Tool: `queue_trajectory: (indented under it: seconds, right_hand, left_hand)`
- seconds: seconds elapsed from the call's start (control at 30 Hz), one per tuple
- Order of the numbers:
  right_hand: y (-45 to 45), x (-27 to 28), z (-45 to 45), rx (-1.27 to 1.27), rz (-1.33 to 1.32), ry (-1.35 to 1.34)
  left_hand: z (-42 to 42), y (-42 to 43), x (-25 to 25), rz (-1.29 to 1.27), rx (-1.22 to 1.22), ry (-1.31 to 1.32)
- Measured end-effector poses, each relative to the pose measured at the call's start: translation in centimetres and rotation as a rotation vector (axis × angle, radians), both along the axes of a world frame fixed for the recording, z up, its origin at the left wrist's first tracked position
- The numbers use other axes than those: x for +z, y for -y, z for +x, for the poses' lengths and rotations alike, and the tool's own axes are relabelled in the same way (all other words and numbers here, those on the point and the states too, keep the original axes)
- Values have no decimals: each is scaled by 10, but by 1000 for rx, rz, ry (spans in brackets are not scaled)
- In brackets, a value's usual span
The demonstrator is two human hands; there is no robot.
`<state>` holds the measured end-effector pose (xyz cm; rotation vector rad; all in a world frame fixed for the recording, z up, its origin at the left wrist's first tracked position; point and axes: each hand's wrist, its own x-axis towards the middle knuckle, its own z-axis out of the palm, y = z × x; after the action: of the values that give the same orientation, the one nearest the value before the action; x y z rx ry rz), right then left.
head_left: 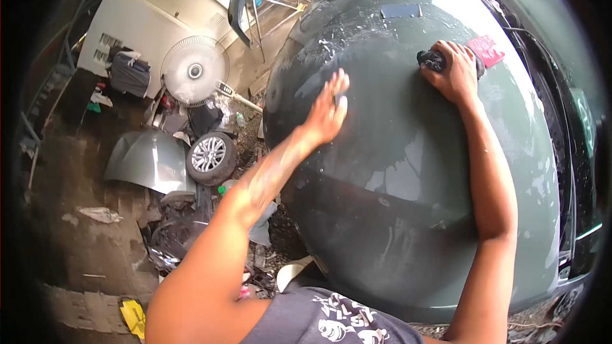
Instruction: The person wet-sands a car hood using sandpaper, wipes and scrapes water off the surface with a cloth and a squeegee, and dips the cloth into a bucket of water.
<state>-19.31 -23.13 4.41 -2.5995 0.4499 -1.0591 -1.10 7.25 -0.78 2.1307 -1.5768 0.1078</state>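
Right hand (456, 67) clutches a bunched black cloth (432, 60), right of centre; left hand (328, 111), blurred near centre, has fingers extended and nothing seen in it, contact with the panel uncertain. Broad and dark green, the wet panel (376, 236) fills the middle and right; any grit under the cloth could scratch it, and wetness could make a palm slip. Silver panel (152, 162), fan (194, 71) and wheel (210, 158) crowd the left. Red pad (489, 51), just beside the cloth, blocks rightward wiping; grey pad (401, 11), top centre, might slide if bumped

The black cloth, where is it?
In the head view, the black cloth is under the right hand, upper right on the dark green car panel, beside the red piece.
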Motion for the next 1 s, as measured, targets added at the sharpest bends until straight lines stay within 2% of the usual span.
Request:
queue_trajectory:
  seconds: [0.07, 0.13, 0.2, 0.3, 0.37, 0.4, 0.47, 0.5, 0.57, 0.63, 0.67, 0.73, 0.8, 0.87, 0.93, 1.0]
  right_hand:
    - [-2, -3, 0, -9, -10, 16]
    - [1, -5, 3, -17, -24, 42]
    - [-1, -5, 1, -11, -32, 39]
    - [-4, 1, -3, -12, -4, -9]
    - [-6, -5, -3, -4, -15, 13]
    - [-3, -4, -1, -2, -38, 55]
    - [-4, -4, 3, 17, -32, 46]
    - [-3, -3, 2, 7, -29, 40]
    - [-3, -2, 0, -16, -21, 7]
    - [0, 3, 1, -14, -32, 18]
    - [-3, -1, -2, -5, -28, 12]
    - [-6, -5, -4, -12, -8, 6]
    - [-2, 1, 1, 2, -14, 14]
    - [-2, -1, -1, 20, 3, 23]
    - [-1, -3, -2, -4, -7, 15]
    - [1, 1, 0, -13, -35, 8]
  left_hand:
    - [-69, -60, 5, 29, -90, -168]
    - [-97, -82, 15, 171, -113, -253]
    - [-56, -52, 16, 76, -169, -148]
    - [24, 19, 9, 0, -26, -70]
    - [6, 11, 1, -18, 38, -39]
    - [-23, -16, 2, -8, -46, -17]
    - [-95, -76, 13, 67, -96, -217]
    - [-99, -86, 18, 104, -117, -267]
    - [-80, -79, 21, 97, -128, -276]
    - [-4, -26, 10, 13, -83, -180]
    - [31, -1, 7, -36, -52, -216]
    - [32, 15, 8, -34, 53, -48]
    - [-30, -35, 8, -17, -33, -105]
    - [-93, -88, 19, 64, -102, -306]
    - [-75, -88, 18, 83, -159, -303]
    - [-17, -42, 12, 9, -141, -169]
